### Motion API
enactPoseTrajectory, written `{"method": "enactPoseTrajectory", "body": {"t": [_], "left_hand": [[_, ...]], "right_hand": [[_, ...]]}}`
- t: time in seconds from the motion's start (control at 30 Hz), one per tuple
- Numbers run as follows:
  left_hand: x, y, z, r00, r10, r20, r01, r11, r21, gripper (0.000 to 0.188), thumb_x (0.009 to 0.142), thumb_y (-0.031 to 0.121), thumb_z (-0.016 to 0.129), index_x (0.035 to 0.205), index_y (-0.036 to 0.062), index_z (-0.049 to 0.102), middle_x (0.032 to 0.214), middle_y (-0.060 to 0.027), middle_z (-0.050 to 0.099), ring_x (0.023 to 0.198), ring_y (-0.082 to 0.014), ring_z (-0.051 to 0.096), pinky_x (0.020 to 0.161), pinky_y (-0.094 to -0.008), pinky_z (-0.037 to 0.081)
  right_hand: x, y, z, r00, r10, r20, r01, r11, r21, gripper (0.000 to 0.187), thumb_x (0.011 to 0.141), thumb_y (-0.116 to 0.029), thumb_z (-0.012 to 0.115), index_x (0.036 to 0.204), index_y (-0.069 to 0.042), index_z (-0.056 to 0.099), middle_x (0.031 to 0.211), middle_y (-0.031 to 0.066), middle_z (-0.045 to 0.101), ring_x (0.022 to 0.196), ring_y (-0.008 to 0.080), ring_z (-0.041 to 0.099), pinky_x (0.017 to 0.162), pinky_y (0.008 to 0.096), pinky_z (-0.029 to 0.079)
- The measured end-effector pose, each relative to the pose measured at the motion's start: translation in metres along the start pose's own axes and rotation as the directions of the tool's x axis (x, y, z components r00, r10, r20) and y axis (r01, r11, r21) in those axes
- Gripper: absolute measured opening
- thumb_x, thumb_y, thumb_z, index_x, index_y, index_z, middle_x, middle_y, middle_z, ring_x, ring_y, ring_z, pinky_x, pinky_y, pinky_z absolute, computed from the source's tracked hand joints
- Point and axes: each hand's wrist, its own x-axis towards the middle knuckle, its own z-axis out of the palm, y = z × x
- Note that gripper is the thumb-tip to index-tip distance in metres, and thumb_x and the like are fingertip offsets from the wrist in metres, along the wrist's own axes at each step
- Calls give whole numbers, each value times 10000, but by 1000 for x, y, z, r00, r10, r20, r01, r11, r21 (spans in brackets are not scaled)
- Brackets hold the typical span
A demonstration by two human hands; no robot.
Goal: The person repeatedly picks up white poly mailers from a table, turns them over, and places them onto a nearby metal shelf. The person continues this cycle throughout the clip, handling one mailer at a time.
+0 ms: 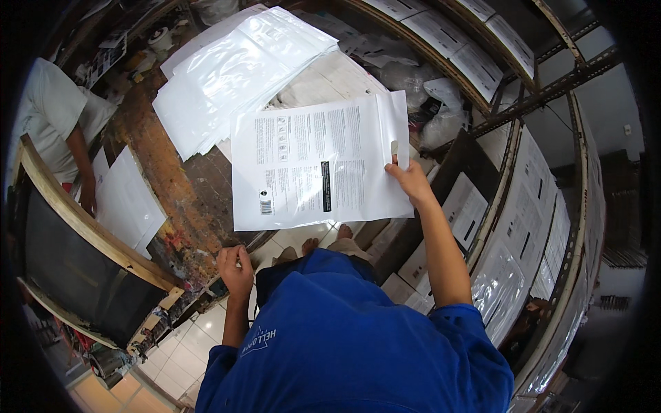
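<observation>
My right hand [410, 182] grips the right edge of a white plastic bag [296, 148], thumb on top beside a cut-out handle hole. Black text blocks, small pictures and a barcode are printed on the bag, which spreads flat in front of me over the table's near edge. My left hand [235, 270] hangs by the table's front edge with its fingers curled in loosely, and nothing shows in it. Just beyond the printed bag lies a thick pile of blank, glossy white bags [237, 72], partly covered by the printed one.
At left, a co-worker's hand [88, 193] touches white sheets [131, 199] on the stained wooden table [189, 199]. A wood-framed dark screen [82, 255] tilts nearby. Racks [513, 199] of printed bags stand close on my right, with more shelves [454, 48] at far right.
</observation>
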Motion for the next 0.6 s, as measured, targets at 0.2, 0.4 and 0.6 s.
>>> {"method": "enactPoseTrajectory", "body": {"t": [0.2, 0.4, 0.6], "left_hand": [[-1, -11, 3, 999, -39, -19, 39, 999, -11, 72, 855, 53, 593, 883, 17, 648, 815, -111, 583, 763, -294, 550, 701, -398, 410], [1, -10, 4, 999, -14, -48, 14, 1000, 13, 56, 845, 46, 598, 874, 23, 640, 800, -111, 575, 745, -291, 543, 687, -398, 404], [0, -10, 5, 998, 6, -67, -4, 1000, 25, 49, 827, 34, 609, 864, 26, 640, 784, -106, 567, 732, -284, 540, 676, -397, 401]], "right_hand": [[11, 2, -7, 1000, -23, -4, 23, 1000, 8, 264, 847, -143, 649, 1064, 8, 632, 905, 59, 655, 769, 142, 604, 701, 300, 488], [14, -3, -10, 1000, 15, -7, -15, 1000, 26, 253, 853, -143, 653, 1065, -5, 635, 891, 57, 658, 747, 139, 604, 687, 304, 492], [13, -11, -10, 999, 53, 8, -53, 999, 3, 252, 856, -148, 647, 1068, -12, 636, 905, 58, 660, 757, 142, 610, 697, 304, 494]]}}
